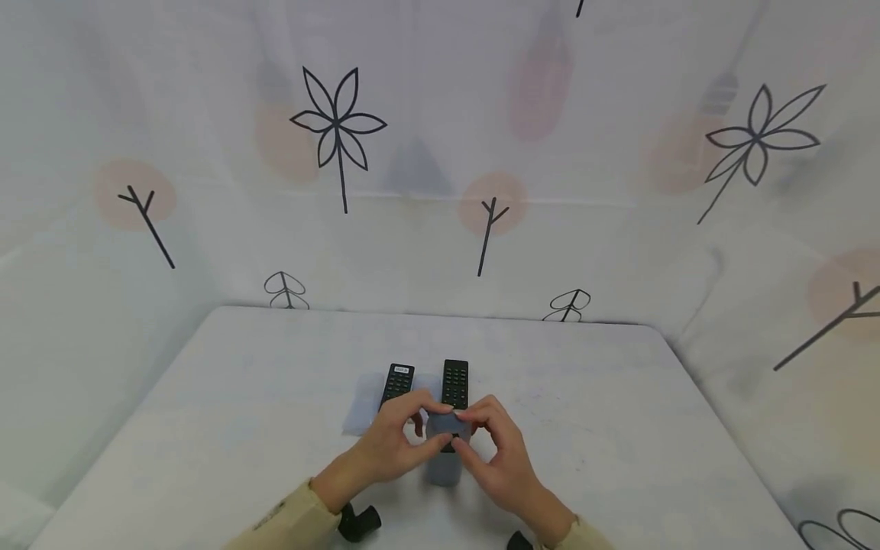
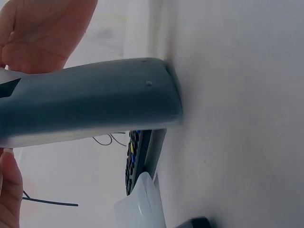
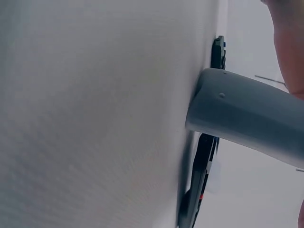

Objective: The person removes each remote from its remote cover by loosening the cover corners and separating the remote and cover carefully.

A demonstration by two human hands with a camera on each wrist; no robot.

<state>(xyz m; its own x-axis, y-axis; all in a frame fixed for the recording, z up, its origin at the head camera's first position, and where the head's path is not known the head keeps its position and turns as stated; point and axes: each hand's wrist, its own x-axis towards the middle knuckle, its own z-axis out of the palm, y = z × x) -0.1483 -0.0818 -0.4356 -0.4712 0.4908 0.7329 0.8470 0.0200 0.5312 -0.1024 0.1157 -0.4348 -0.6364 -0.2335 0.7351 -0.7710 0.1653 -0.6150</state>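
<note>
A grey-blue remote control cover (image 1: 444, 469) stands upright on the table, its lower end on the cloth in both wrist views. Something black shows within its upper part. My left hand (image 1: 395, 435) pinches the upper end from the left, thumb at the near side and fingers at the far side. From the right, my right hand (image 1: 500, 451) pinches the same end in the same way. The cover's smooth body (image 2: 95, 97) fills the left wrist view and juts in from the right in the right wrist view. Its opening is largely hidden by the fingers.
Behind the cover lies a black remote (image 1: 455, 382). Another black remote (image 1: 399, 380) lies left of it, beside a translucent pale sleeve (image 1: 364, 405). The white table (image 1: 275, 382) is backed by a patterned curtain (image 1: 412, 252). Black wrist mounts (image 1: 360, 523) sit near the cuffs.
</note>
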